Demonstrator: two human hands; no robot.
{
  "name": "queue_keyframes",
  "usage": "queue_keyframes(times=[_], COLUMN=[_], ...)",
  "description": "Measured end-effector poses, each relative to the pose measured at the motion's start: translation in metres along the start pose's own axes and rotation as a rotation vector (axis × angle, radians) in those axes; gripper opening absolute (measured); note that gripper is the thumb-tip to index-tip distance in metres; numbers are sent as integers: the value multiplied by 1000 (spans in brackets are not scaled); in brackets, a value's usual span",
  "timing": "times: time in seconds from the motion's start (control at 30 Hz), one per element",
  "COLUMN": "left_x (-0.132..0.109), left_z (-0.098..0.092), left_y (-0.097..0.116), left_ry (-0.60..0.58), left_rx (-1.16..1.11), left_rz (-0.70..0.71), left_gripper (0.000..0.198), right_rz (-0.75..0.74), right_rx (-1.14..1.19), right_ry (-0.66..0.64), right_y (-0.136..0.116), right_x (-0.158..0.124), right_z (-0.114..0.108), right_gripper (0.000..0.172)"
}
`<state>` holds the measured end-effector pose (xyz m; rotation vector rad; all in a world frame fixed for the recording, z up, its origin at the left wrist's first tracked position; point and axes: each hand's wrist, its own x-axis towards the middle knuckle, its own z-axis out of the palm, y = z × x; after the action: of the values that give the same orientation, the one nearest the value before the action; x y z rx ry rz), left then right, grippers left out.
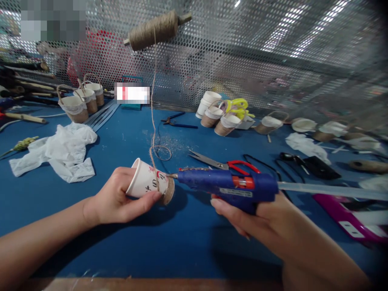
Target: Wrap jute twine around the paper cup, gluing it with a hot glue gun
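My left hand is wrapped round a white paper cup printed in red and black, tilted with its mouth to the left. Jute twine is wound about the cup's base end, and its strand rises to a spool of twine on a wooden rod. In my right hand is a blue hot glue gun, its nozzle at the cup's side near the wound twine. A long clear glue stick sticks out of the gun's back. Red-handled scissors lie just behind the gun.
Cups with twine and lace stand at the back left, others at the back right. White lace fabric lies left. Pliers, black cords and a magenta power strip are on the blue table. A perforated metal panel rises behind.
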<state>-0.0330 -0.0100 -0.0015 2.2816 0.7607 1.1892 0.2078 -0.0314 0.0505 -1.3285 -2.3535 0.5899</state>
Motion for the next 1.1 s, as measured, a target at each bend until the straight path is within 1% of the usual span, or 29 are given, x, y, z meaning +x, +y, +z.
queue_keyframes(times=[0.07,0.13,0.33,0.5,0.7,0.87,0.97,1.1], left_x=[0,0,-1,0,0,-1,-1,1], left_z=[1,1,2,3,3,4,4,5], left_y=[-1,-2,-1,-1,0,-1,-1,-1], left_ry=[18,22,13,-6,-9,-18,-19,-8], left_rx=[-5,-17,-115,-154,-169,-180,-195,-270], left_rz=[29,30,-103,-165,-183,-234,-306,-471], left_gripper=[25,23,20,22,19,23,23,23], right_rz=[-53,-75,-101,-135,-100,-89,-58,-72], right_rx=[-12,-46,-94,-135,-157,-163,-169,-132], right_ry=[36,54,74,99,76,60,38,64], right_y=[2,4,7,8,6,3,3,8], right_x=[0,0,-1,0,0,-2,-4,-7], right_z=[1,1,4,5,4,2,4,10], right_gripper=[41,41,41,40,42,43,41,40])
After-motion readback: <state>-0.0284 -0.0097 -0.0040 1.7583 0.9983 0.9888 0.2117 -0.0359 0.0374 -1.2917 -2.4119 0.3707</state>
